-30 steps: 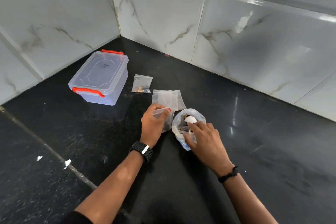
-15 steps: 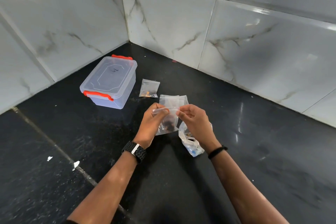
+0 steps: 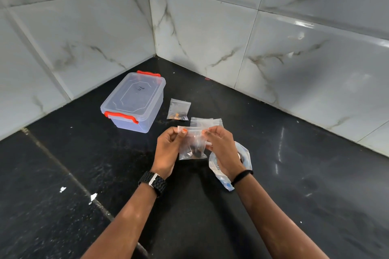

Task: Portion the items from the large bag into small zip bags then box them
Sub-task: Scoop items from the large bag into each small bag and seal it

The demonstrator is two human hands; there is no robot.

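I hold a small clear zip bag [image 3: 192,147] upright above the black counter, with dark items at its bottom. My left hand [image 3: 168,149] pinches its top left corner. My right hand [image 3: 221,145] pinches the top edge at the right. The large bag [image 3: 245,157], clear with its mouth rolled open, lies on the counter under and behind my right wrist. A filled small zip bag [image 3: 179,109] lies flat beyond my hands. A stack of flat small zip bags [image 3: 207,121] lies just behind the one I hold. The clear box [image 3: 134,101] with red clips stands shut at the left.
The black counter [image 3: 294,174] meets grey marble wall tiles [image 3: 210,38] in a corner behind the box. A seam runs diagonally across the counter at the left, with white flecks [image 3: 92,196] beside it.
My right hand left the large bag and came up to the small zip bag's top edge. Both hands now hold that bag, lifted slightly, and the camera view shifted.
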